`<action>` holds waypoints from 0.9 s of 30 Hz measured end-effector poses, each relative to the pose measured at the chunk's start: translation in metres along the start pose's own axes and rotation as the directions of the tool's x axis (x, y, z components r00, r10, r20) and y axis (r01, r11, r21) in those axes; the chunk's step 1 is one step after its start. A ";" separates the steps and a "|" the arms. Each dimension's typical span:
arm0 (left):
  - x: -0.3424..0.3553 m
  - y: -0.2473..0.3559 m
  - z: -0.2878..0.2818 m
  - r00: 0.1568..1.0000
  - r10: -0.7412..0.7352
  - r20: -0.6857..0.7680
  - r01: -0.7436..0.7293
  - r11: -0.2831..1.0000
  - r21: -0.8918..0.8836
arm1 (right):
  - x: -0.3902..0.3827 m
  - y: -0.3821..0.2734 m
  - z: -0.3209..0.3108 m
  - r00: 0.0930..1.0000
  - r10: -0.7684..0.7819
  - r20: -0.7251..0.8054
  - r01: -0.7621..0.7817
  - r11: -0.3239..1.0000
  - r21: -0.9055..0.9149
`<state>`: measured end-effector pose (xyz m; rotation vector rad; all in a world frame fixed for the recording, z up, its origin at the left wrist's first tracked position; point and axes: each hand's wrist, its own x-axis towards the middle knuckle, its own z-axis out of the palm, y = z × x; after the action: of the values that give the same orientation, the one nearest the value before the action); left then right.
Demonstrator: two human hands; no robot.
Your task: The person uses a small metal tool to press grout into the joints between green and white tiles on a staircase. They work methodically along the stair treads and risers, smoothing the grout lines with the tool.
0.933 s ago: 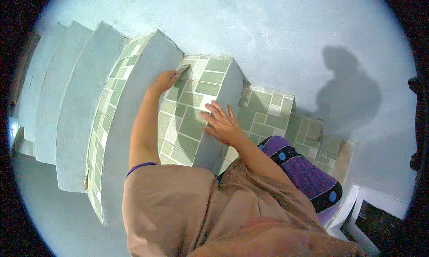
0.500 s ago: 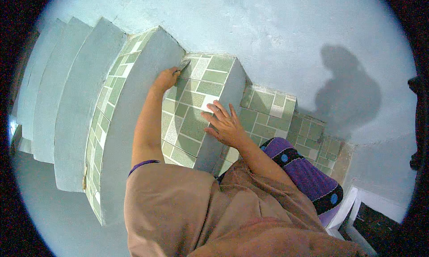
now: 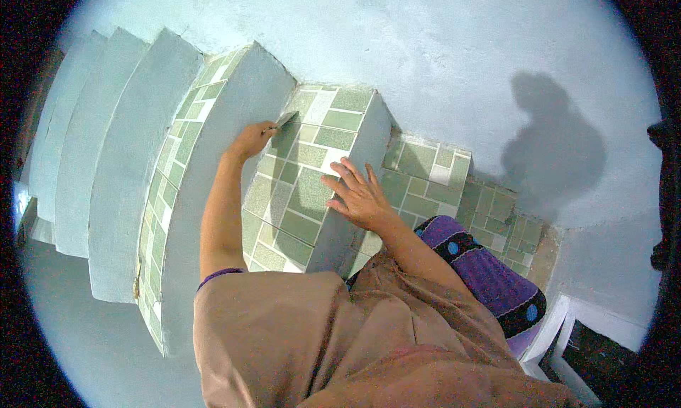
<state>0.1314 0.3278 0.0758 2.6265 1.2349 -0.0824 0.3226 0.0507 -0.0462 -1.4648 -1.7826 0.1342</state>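
My left hand (image 3: 253,138) is closed round a small scraper (image 3: 286,119) with a grey metal blade; most of its handle is hidden in the fingers. The blade lies low over a tiled step (image 3: 310,149) in green and white, near where the tread meets the grey riser (image 3: 234,124) of the step above. Fingers apart, my right hand (image 3: 360,200) rests on the outer edge of the same step and holds nothing.
Tiled steps (image 3: 418,185) go down to the right; bare grey steps (image 3: 135,174) climb to the left. A pale wall (image 3: 454,53) runs along the far side, carrying a shadow. Purple patterned cloth (image 3: 489,280) covers my legs. A white frame (image 3: 567,330) stands at lower right.
My left hand and the scraper have drawn back from the wall corner, down and slightly left along the tread. My right hand has stayed almost where it was.
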 end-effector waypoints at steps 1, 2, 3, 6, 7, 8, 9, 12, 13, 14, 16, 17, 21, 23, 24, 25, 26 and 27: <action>-0.008 -0.001 -0.001 1.000 0.002 0.009 -0.002 1.000 -0.013 | 0.000 0.000 0.000 1.000 0.010 0.020 -0.010 1.000 0.002; -0.012 -0.001 0.000 1.000 -0.002 -0.009 0.002 1.000 -0.006 | 0.001 0.000 0.000 1.000 0.004 0.008 -0.004 1.000 0.006; -0.015 -0.002 0.002 0.999 0.003 -0.033 -0.003 1.000 -0.007 | 0.001 -0.001 -0.001 1.000 0.003 0.008 -0.003 1.000 0.009; -0.006 -0.002 0.011 0.996 -0.022 -0.084 0.021 1.000 -0.017 | 0.001 -0.001 -0.003 1.000 0.007 0.020 -0.007 1.000 -0.001; 0.001 -0.002 0.013 0.995 -0.037 -0.095 0.035 0.999 -0.022 | 0.001 -0.001 -0.003 1.000 0.011 0.026 -0.011 1.000 -0.008; 0.009 -0.002 0.014 0.995 -0.031 -0.095 0.032 0.999 0.017 | 0.001 -0.002 -0.004 1.000 0.005 0.019 -0.004 1.000 -0.011; 0.017 -0.002 0.015 0.995 -0.025 -0.094 0.030 0.998 0.056 | 0.001 -0.002 -0.004 1.000 -0.002 0.012 0.002 1.000 -0.013; 0.037 0.001 0.018 0.993 0.013 -0.121 -0.005 0.997 0.073 | 0.001 -0.001 -0.003 1.000 -0.015 -0.014 0.015 1.000 -0.013; 0.041 0.002 0.018 0.990 0.030 -0.135 -0.021 0.998 0.062 | 0.001 -0.001 -0.003 1.000 -0.018 -0.023 0.018 1.000 -0.013; 0.045 0.003 0.018 0.992 0.009 -0.125 -0.003 0.999 0.049 | 0.001 -0.001 -0.002 0.999 -0.023 -0.039 0.023 1.000 -0.012; 0.048 0.005 0.018 0.993 -0.031 -0.111 0.034 0.999 0.021 | 0.001 -0.001 -0.001 0.997 -0.034 -0.070 0.034 0.999 -0.009; 0.045 0.006 0.020 0.992 -0.044 -0.118 0.045 0.999 0.008 | 0.000 -0.001 -0.001 0.997 -0.032 -0.064 0.032 0.999 -0.007; 0.032 0.007 0.018 0.995 -0.046 -0.091 0.034 0.990 -0.135 | -0.002 0.000 -0.001 0.998 -0.031 -0.062 0.031 1.000 -0.005; 0.016 0.006 0.014 0.997 -0.017 -0.078 0.005 0.988 -0.153 | -0.002 0.001 0.000 0.999 -0.023 -0.049 0.024 1.000 0.004; 0.009 0.006 0.012 0.996 -0.066 -0.053 0.058 0.989 -0.137 | -0.001 0.000 0.000 0.999 -0.019 -0.043 0.019 1.000 -0.003; 0.000 0.005 0.010 0.996 -0.077 -0.040 0.072 0.990 -0.124 | -0.001 0.001 0.000 0.999 -0.016 -0.035 0.016 1.000 -0.011; -0.009 0.004 0.007 0.994 -0.103 -0.020 0.100 0.989 -0.110 | 0.000 0.000 0.001 1.000 -0.012 -0.019 0.012 1.000 -0.018; -0.015 0.004 0.006 0.992 -0.127 -0.002 0.126 0.987 -0.095 | 0.000 0.001 0.001 1.000 -0.007 -0.013 0.007 1.000 -0.016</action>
<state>0.1251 0.3127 0.0733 2.4689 1.3728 -0.0344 0.3223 0.0516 -0.0474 -1.4669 -1.7817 0.1067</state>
